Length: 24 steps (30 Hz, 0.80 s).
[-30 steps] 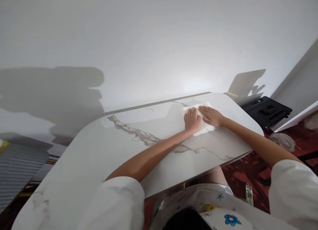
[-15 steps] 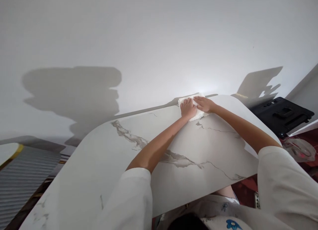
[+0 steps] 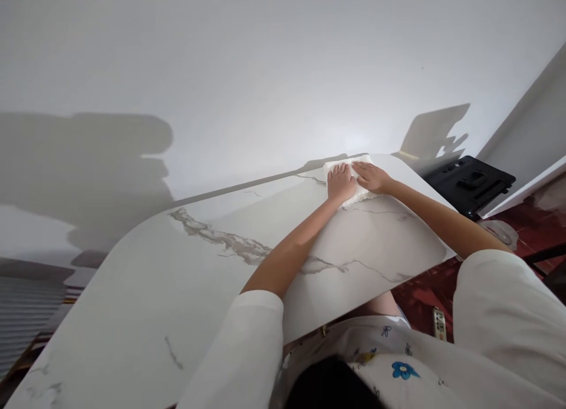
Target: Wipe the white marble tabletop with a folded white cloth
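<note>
A white cloth (image 3: 368,198), perhaps a paper towel, lies spread on the white marbled table (image 3: 186,291) near its far edge, by the wall. My left hand (image 3: 341,184) presses down on the cloth's left part, palm down, fingers extended towards the wall. On its right part rests my right hand (image 3: 371,178), also palm down, its fingers stretched out and pointing left. The two hands are close together, with the left fingers near the right fingertips. Parts of the cloth are hidden beneath both hands.
A pale wall (image 3: 265,73) runs behind the table's far edge. Past the table's right end are a black case (image 3: 471,182) and a clear plastic item (image 3: 499,233). A power strip (image 3: 439,323) lies on the red floor (image 3: 424,294). Ribbed grey material (image 3: 26,315) is at left.
Both hands and the cloth have slid slightly right along the table, uncovering a grey vein to their left. The camera view has also turned right.
</note>
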{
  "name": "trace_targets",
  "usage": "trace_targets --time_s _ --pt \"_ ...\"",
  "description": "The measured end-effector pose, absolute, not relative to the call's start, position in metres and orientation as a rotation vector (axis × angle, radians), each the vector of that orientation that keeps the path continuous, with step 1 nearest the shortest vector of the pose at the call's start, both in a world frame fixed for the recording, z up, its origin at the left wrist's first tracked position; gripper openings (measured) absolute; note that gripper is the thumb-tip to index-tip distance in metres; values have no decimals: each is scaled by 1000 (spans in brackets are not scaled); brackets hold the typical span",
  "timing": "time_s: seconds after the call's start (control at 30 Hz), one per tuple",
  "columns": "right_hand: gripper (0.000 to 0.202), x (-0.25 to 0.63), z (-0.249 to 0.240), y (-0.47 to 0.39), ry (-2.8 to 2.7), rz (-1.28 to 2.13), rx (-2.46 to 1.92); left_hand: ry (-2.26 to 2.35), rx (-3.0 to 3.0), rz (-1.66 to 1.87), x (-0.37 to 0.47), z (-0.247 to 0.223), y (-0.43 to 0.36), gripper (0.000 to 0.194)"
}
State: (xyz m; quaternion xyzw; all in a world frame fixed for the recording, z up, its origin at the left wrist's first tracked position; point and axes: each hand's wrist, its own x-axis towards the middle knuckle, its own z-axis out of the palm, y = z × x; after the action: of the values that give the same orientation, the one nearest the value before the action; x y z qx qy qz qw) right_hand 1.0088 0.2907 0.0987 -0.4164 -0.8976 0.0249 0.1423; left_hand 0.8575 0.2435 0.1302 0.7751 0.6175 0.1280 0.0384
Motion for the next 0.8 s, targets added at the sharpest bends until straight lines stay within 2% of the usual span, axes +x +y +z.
trace_targets --time_s 0.53,0.8 --pt "55 1032 134 78 -2581 52 -1253 1720 2262 316 874 156 60 54" --pt "58 1084 135 50 -2641 91 -1177 1602 2134 338 911 157 27 59"
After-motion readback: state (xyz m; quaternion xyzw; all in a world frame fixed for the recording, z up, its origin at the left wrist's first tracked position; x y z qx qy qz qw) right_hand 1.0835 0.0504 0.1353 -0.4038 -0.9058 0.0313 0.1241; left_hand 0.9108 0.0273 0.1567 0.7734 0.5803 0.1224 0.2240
